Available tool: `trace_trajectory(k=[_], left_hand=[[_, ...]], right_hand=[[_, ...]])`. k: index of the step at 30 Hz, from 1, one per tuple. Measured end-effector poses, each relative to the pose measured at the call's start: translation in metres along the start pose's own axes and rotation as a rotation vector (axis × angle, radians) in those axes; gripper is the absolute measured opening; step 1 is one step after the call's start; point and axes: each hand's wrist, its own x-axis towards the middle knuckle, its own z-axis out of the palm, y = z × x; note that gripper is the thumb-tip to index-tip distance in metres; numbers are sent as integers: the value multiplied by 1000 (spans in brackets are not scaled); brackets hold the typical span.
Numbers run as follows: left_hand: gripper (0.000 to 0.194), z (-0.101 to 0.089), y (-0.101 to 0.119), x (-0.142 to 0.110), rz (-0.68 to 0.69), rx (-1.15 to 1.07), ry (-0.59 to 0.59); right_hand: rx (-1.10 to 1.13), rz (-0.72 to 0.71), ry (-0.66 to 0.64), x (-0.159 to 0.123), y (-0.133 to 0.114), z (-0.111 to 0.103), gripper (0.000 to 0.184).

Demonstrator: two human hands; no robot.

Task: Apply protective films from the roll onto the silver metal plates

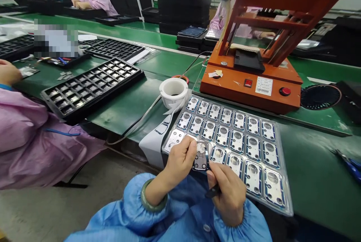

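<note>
A small, thin plate (200, 161), silver with a dark blue edge, is held in the air just above the near edge of a clear tray (285, 176). The left grip (180, 157) pinches its left side. The right grip (228, 191) is closed on a dark handle (213, 191), fingertips at the plate's near right corner. The plate looks light and stiff, probably smooth enough to slip and easy to scratch or bend; its edges seem the best hold, clear of the flat face and round holes.

The tray, seemingly thin plastic, holds similar plates in 3 rows, 7 in the far row. Left of it are a white roll (170, 103) and a pale strip (153, 142) with blue shapes. Beyond stands an orange machine (239, 86); pliers (349, 163) lie at the right.

The green counter (113, 110) has a smooth top. Farther left is a black tray (93, 103) of small metal pieces, near a co-worker's pink sleeve (25, 121). The room is a busy workshop with a grey floor (118, 189).
</note>
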Motion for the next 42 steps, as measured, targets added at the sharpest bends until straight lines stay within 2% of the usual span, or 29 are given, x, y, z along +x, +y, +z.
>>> trace_trajectory(k=[5,8,10,13,16,19,24,32,42], left_hand=[[28,-1,0,1,0,5,4],[27,-1,-1,0,-7,0,9],[27,-1,-2,-1,-2,-15,20],[26,-1,-4,-2,20,-49,42],[26,0,-5,-3,12,-69,38],[27,0,-7,-4,24,-81,21],[27,-2,-8,-3,68,-106,14],[28,-9,-9,-1,145,-53,-235],[26,-10,-10,2,299,9,-240]], right_hand=[[-52,14,43,-1,-2,4,32],[-50,91,46,1,-4,4,35],[5,162,38,4,-6,1,30],[154,295,-39,11,-8,-6,18],[295,428,-187,19,-8,-12,12],[363,458,-286,25,-6,-16,17],[429,491,-335,29,-4,-18,24],[560,656,-333,30,2,-21,22],[634,702,-325,35,1,-23,22]])
